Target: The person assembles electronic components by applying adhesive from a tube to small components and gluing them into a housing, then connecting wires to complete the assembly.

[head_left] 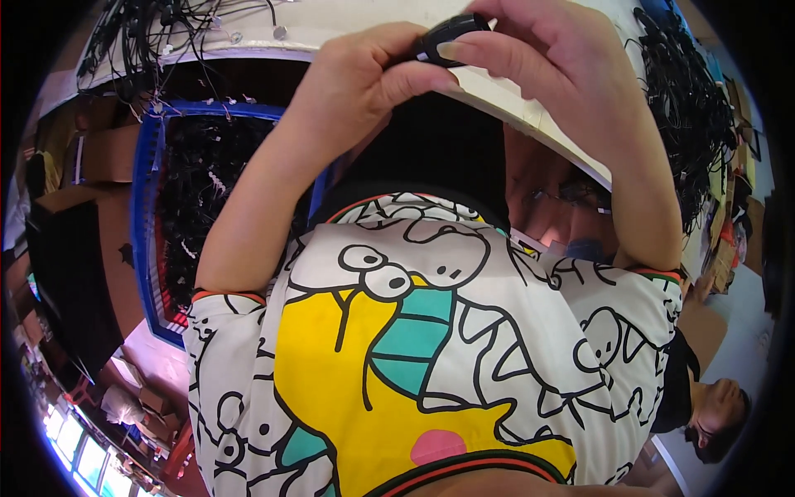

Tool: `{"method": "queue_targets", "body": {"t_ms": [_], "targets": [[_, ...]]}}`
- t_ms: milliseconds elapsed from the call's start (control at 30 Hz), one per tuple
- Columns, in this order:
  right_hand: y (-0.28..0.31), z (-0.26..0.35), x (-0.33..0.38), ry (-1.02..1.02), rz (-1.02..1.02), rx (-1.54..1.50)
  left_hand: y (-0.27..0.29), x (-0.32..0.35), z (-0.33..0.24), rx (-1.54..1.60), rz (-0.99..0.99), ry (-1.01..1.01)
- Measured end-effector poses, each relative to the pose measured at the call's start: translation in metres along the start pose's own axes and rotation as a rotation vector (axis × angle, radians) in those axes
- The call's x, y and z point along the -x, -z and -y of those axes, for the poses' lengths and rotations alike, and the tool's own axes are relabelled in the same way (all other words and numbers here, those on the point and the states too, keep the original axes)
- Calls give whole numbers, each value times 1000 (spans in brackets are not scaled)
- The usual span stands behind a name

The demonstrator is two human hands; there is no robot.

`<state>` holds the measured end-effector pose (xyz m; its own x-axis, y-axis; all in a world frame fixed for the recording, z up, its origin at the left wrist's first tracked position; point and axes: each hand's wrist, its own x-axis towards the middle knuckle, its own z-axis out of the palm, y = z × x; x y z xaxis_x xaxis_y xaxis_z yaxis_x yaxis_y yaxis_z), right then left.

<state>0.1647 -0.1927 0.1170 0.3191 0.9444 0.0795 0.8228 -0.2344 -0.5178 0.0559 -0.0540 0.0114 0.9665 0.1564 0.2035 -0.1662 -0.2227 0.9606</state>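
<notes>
Above the white work table, a small black plastic piece [451,40] with a rounded, ribbed-looking body is held between both hands. My left hand [364,79] grips its left end, with the thumb stretched along underneath. From the right, my right hand [555,62] pinches the same piece, its thumb pressed on the near side. Something small and pale shows at the piece's right end, too small to name. The fingers behind the piece are partly hidden.
A tangle of black cables with small connectors [141,50] lies on the table [290,16] at left. More black cables [687,116] hang at right. A blue crate [147,224] of black parts stands below left, beside cardboard boxes [112,153]. Another person [704,406] is at lower right.
</notes>
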Motion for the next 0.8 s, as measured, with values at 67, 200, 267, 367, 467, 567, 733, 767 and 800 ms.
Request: {"method": "queue_targets", "body": {"t_ms": [67,200,267,367,467,567,733,767,800], "targets": [[-7,3,-5,-149,-4,-177,7,0,-2,-48,-5,-48],[-57,-23,-7,-37,-216,-868,20,-2,-9,678,-57,139],[-87,-20,3,-167,-89,-865,17,-18,-13,863,-224,52],[-110,-16,19,-81,-22,-789,14,-30,-22,969,-249,14],[-84,1,28,-308,97,-1108,4,-35,-34,1071,-281,12],[-34,0,48,-164,59,-1247,3,-35,-34,956,-284,-3],[89,19,91,-385,-173,-1283,7,-13,-13,877,-180,52],[107,-13,101,-156,-194,-1024,5,-10,-12,881,-154,43],[128,-38,120,42,-225,-740,-1,-11,-15,882,-117,76]]}}
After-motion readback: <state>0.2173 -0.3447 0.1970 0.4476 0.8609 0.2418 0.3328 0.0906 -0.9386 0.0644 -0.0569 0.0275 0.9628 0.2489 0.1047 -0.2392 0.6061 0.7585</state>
